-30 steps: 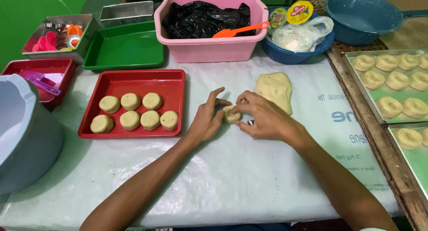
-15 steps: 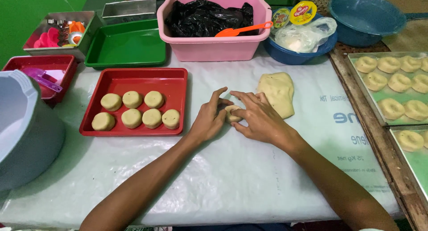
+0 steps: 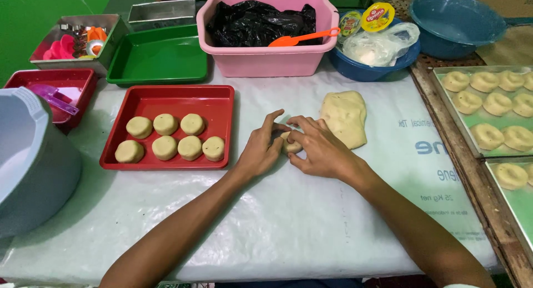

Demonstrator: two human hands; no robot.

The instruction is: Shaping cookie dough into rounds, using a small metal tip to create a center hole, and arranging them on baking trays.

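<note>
White-covered worktop: small dough piece pinched between left hand and right hand fingers, closed round it; dough slab at 1 o'clock. Judged soft, easily dented; best held lightly at rim.

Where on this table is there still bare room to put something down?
The widest bare patch is the white table cover nearest the person, between the forearms and out to each side. The right half of the red tray is partly free beside the dough rounds. It is crowded along the back: pink tub, green tray, blue bowl.
</note>
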